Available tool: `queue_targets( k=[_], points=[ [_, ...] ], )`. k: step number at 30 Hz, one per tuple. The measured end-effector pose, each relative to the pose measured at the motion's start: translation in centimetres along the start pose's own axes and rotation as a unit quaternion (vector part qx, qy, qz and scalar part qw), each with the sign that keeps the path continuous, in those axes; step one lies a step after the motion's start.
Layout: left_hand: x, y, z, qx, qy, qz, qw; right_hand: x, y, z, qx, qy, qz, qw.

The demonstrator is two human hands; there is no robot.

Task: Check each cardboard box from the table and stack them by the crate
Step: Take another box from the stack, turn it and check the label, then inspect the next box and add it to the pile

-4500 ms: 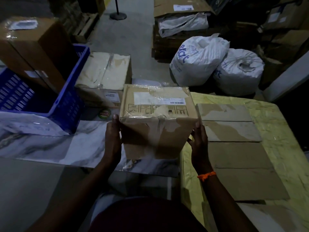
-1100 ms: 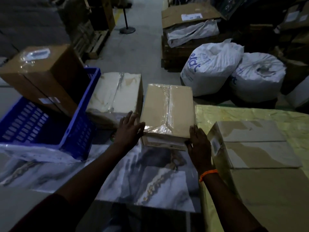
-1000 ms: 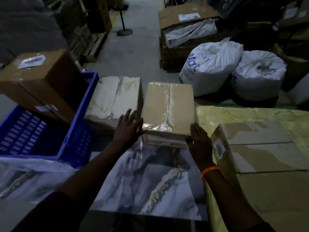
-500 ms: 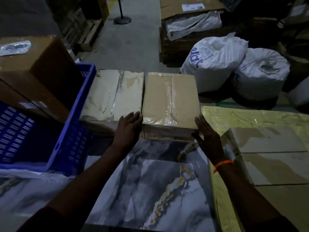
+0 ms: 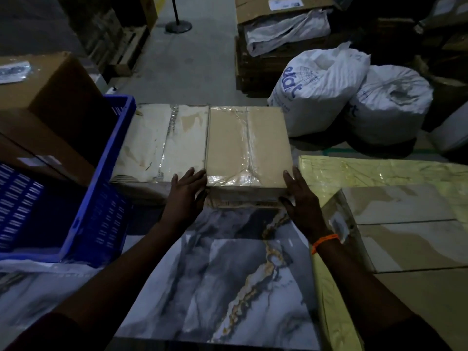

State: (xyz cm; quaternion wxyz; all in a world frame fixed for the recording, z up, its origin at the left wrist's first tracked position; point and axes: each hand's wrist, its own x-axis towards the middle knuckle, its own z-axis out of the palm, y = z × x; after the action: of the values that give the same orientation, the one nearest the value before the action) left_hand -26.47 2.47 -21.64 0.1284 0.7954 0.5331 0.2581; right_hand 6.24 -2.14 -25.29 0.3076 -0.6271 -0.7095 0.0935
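A taped cardboard box [image 5: 247, 145] lies flat beside the blue crate [image 5: 83, 198], its left side flush against a paler taped box [image 5: 164, 143]. My left hand [image 5: 186, 195] rests with straight fingers at the near left corner of the brown box. On the near right corner lies my right hand [image 5: 301, 198], fingers extended along the box's edge. More flat cardboard boxes [image 5: 410, 236] lie on the table at the right.
A large brown box [image 5: 50, 112] leans in the blue crate. A marble-patterned sheet [image 5: 228, 269] covers the surface below my hands. The table [image 5: 367, 171] has a yellowish cover. Two white sacks [image 5: 321, 87] and stacked cartons [image 5: 278, 29] stand on the floor behind.
The brown box was held up over the table edge, then laid flat by the crate. In the last second it slid left until it met the paler box.
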Motion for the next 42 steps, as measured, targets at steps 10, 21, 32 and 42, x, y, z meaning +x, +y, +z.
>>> queue_targets(
  k=[10,21,32,42],
  points=[
    [-3.7,8.9,2.2,0.001,0.02,0.091,0.996,-7.9,-6.1,-2.4,0.117,0.039,0.175,0.977],
    [-16.0,29.3,11.5,-0.216,-0.229,0.246,0.917,-32.4,-4.6,-12.8,-0.089,0.092,0.374,0.919],
    [-24.3,37.6,16.2,-0.182,-0.453,0.33,0.808,-53.2,-5.8,-18.2,-0.166,0.013,0.641,0.75],
    [-28.9,43.9,19.0,-0.128,-0.607,0.209,0.756,-58.5,-7.9,-21.8,-0.025,0.177,0.731,0.658]
  ],
)
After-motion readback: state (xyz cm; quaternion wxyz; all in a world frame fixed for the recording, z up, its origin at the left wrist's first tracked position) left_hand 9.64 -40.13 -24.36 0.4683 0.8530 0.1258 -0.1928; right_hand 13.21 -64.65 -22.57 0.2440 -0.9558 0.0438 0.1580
